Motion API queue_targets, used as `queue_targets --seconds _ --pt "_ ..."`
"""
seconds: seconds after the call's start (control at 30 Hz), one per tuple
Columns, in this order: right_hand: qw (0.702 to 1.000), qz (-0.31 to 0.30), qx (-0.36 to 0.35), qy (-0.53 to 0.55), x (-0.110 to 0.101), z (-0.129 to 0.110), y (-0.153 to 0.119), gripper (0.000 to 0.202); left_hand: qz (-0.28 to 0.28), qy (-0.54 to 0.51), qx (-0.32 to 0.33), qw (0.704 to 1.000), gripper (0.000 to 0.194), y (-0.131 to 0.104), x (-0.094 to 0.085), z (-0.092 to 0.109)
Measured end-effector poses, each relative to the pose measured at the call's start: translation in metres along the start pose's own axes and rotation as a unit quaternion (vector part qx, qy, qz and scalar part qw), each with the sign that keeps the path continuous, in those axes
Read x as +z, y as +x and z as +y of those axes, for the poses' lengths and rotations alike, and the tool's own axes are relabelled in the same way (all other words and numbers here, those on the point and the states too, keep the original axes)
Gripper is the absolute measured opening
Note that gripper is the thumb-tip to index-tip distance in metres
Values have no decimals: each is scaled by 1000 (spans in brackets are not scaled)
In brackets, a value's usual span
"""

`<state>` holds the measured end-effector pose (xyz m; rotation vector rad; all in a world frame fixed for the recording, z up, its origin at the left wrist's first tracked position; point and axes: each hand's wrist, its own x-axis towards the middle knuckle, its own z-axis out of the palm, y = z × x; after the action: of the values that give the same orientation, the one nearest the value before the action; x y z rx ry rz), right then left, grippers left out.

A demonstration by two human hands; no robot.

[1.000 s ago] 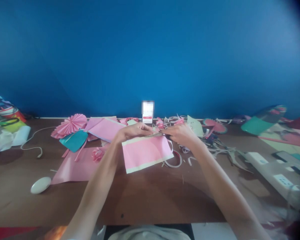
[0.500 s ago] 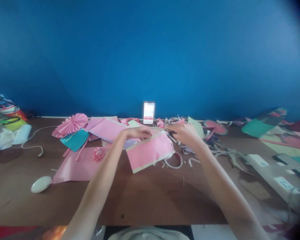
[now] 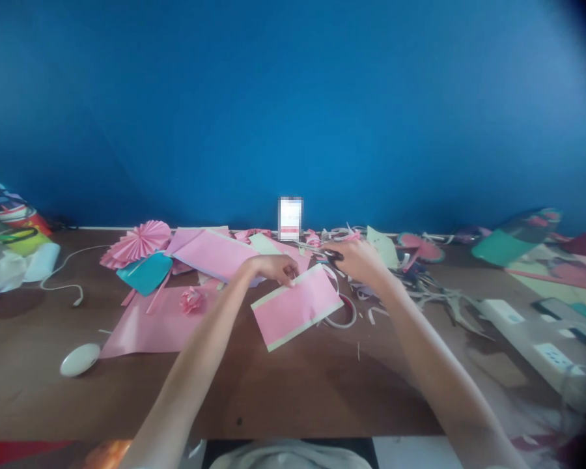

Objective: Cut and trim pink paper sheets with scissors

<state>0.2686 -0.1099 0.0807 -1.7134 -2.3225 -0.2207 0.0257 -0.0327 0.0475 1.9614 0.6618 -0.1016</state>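
Pinched at its upper edge by my left hand (image 3: 273, 267), a pink sheet of paper (image 3: 297, 306) with pale borders hangs tilted over the table. My right hand (image 3: 360, 259) is closed on a pair of scissors (image 3: 333, 255). Their dark handles show at my fingers, and the thin blades point left, above the paper's top edge and apart from it. Behind the sheet's right corner lies a white roll of tape (image 3: 344, 314), partly covered.
Pink and lilac papers (image 3: 215, 254), a pleated pink fan (image 3: 144, 241) and a paper flower (image 3: 191, 300) lie left. A phone (image 3: 290, 218) stands against the blue wall. Paper scraps (image 3: 454, 303) and a power strip (image 3: 532, 339) are on the right. A white mouse (image 3: 79, 360) sits front left.
The pink sheet has come slightly down and nearer me, its surface flatter to view. My left fingers have shifted down with it. The scissors now show clearly, apart from the sheet.
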Motion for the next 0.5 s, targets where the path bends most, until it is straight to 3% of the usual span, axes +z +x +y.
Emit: queue_targets --seconds 0.23,0.33,0.5 --pt "999 1 18 44 1 2 0 55 30 -35 11 999 28 -9 -6 0" --pt "994 3 20 105 8 5 2 55 30 -59 25 998 31 -13 -5 6" --pt "970 6 0 244 18 9 5 38 53 -103 72 991 33 -12 -6 8"
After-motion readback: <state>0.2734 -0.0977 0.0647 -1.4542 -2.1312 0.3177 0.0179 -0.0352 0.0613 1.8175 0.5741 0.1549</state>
